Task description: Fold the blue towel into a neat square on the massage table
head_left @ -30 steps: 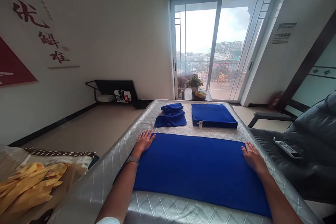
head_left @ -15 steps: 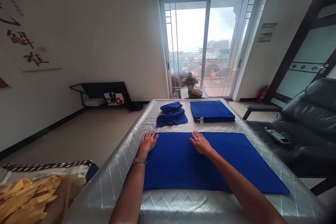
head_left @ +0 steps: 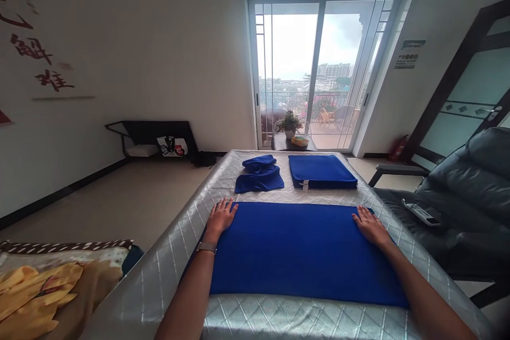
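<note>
A blue cloth (head_left: 295, 249) lies spread flat across the near part of a bed-like surface with a silver quilted cover (head_left: 279, 319). My left hand (head_left: 221, 218) rests flat on its far left corner, fingers stretched out. At the far right corner, my right hand (head_left: 371, 226) lies palm down with its fingers extended. Beyond the cloth, a neat stack of folded blue cloths (head_left: 322, 170) with a white tag sits on the right. To the left of that stack is a crumpled blue cloth (head_left: 260, 174).
A black armchair (head_left: 470, 191) with a light-coloured device (head_left: 422, 213) on its seat stands to the right. Yellow fabric (head_left: 40, 297) lies at lower left. Past the far edge, a small table holds a potted plant (head_left: 290, 123) before the sliding glass door (head_left: 314, 64).
My right hand has moved right across the cloth, from near its middle to its far right corner. My left hand remains at the left corner. The camera view has shifted slightly.
</note>
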{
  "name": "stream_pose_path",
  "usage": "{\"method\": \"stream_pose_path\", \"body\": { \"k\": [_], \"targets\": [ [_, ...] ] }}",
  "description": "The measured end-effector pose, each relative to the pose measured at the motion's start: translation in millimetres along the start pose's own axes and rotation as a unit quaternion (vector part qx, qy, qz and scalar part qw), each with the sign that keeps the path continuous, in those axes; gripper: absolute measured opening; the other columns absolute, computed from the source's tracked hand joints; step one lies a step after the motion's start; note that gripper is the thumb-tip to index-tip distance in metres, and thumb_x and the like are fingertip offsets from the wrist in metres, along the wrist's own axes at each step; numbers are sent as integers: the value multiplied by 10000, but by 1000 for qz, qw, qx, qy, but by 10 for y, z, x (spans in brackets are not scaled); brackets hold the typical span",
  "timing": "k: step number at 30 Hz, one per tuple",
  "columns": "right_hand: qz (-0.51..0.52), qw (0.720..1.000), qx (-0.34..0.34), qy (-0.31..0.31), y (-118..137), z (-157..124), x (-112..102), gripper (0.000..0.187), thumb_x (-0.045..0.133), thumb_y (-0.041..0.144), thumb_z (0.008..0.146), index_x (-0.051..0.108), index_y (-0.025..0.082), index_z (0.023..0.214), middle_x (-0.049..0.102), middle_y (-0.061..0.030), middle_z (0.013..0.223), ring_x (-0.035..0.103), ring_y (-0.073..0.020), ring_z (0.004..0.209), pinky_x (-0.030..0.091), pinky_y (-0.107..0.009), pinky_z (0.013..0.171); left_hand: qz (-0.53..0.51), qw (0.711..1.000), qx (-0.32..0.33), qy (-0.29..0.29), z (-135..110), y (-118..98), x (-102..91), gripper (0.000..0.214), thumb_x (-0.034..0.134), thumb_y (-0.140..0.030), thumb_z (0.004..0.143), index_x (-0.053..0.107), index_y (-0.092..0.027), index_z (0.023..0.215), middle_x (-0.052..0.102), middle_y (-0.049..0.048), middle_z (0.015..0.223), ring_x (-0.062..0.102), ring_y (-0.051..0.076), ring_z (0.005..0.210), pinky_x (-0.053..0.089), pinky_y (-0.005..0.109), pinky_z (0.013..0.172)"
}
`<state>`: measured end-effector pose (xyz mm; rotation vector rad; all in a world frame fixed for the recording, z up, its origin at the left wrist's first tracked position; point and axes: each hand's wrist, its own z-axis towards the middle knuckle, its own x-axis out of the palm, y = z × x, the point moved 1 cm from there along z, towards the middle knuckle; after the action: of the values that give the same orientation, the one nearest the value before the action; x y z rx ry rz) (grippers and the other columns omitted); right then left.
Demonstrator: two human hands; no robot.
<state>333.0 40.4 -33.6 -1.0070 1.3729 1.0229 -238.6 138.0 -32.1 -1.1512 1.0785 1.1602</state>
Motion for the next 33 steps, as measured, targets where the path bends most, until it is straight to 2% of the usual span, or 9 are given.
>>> {"method": "stream_pose_path", "body": {
  "k": [4,9,12,15,20,22,24,28,33],
  "targets": [
    [5,999,29,-14,-301,26,67,714,136,464,1004,182,48,1582,167,-87,1658,135,-206,1525,119,-395,1241,-8,1000,0,1,2,-3,8,661,208,-557,1032,334,-174,1555,276,121,1621,226,256,1508,165,486,1225],
    [11,999,31,-22,-231,20,71,722,132,478,1000,195,56,1582,174,-82,1658,143,-212,1524,119,-397,1241,11,998,9,-57,-16,0,-32,631,251,-503,1035,370,-138,1536,308,152,1606,269,275,1493,207,488,1216],
    [18,999,30,-22,-210,10,54,718,132,473,999,207,59,1581,190,-83,1656,139,-209,1524,119,-393,1240,28,991,44,-121,-59,-169,-106,605,263,-458,1035,423,-109,1503,367,167,1578,317,286,1473,241,481,1209],
    [24,999,34,-24,-201,-9,35,713,145,467,998,208,61,1581,189,-84,1656,143,-210,1524,115,-397,1241,19,985,125,-120,-150,-671,-156,597,224,-433,1045,461,-94,1476,418,159,1551,359,264,1454,271,436,1207],
    [24,999,30,-22,-185,-40,13,713,139,459,998,197,53,1582,182,-86,1656,151,-214,1522,116,-400,1241,-32,953,300,-23,-371,-1928,-14,703,148,-557,1034,351,-118,1544,310,117,1611,240,230,1505,198,401,1241],
    [23,999,30,-23,-191,-42,19,712,138,457,997,201,56,1582,183,-85,1656,154,-212,1522,115,-398,1241,-55,952,301,14,-403,-2280,78,753,109,-600,1015,286,-127,1573,248,109,1631,184,234,1519,169,412,1250],
    [24,999,31,-25,-202,-36,35,707,138,453,996,204,65,1583,184,-80,1655,157,-208,1521,114,-396,1241,-71,960,269,40,-381,-2427,143,793,81,-633,997,248,-128,1585,221,110,1637,149,248,1525,146,442,1253],
    [28,999,31,-32,-229,-11,73,705,144,448,990,223,70,1580,196,-83,1653,165,-206,1519,123,-392,1240,-70,975,206,55,-257,-2079,157,854,71,-684,972,241,-115,1585,214,116,1638,141,259,1526,125,456,1250],
    [32,999,23,-35,-269,16,113,730,143,473,982,224,59,1578,197,-88,1652,165,-213,1519,123,-405,1243,-29,993,105,47,-128,-893,29,847,81,-688,976,261,-116,1576,212,115,1642,163,255,1524,118,441,1240]
  ]
}}
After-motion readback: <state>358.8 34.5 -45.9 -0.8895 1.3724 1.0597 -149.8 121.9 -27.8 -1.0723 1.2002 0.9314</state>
